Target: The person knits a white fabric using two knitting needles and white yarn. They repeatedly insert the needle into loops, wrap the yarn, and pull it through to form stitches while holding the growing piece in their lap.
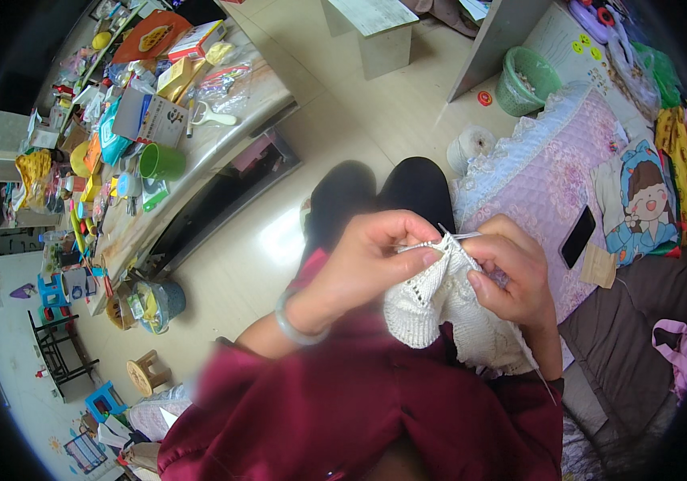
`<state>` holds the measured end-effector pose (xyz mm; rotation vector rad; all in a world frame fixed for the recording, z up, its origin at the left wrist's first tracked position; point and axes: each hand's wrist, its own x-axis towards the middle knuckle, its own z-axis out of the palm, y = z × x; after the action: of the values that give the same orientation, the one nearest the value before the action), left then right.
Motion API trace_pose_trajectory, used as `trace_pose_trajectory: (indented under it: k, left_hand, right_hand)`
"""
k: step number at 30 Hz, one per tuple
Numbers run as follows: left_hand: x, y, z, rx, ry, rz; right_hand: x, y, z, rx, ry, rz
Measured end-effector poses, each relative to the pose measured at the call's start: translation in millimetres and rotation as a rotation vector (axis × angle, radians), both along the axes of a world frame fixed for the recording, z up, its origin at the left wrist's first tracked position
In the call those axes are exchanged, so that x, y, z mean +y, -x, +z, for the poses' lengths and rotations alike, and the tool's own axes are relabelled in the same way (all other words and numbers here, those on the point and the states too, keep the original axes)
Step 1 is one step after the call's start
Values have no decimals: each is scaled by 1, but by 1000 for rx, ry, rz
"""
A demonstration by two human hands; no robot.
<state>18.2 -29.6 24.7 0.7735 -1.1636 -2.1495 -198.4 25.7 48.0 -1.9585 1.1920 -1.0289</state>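
Note:
White knitted fabric hangs from thin knitting needles over my lap. My left hand, with a pale bangle at its wrist, pinches the needle and the knit's top edge from the left. From the right, my right hand holds the other needle and the knit's edge, its fingertips close to the needle tips. Another needle end sticks out below my right wrist. A ball of white yarn lies beyond my knees, beside the quilted cover.
A lilac quilted cover with a black phone lies at the right, near a green waste basket. A cluttered marble-look table stands at the left. A low bench is ahead, a wooden stool at lower left.

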Motion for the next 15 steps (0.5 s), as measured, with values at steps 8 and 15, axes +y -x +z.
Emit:
trace_pose_trajectory:
  k: [8,15]
  left_hand:
    - [-8,-3,3,10,-11,-54]
    - [-17,-3,4,-81,128,-42]
  right_hand:
    - [1,1,1,-12,-42,8]
    - [5,5,-3,11,-34,45]
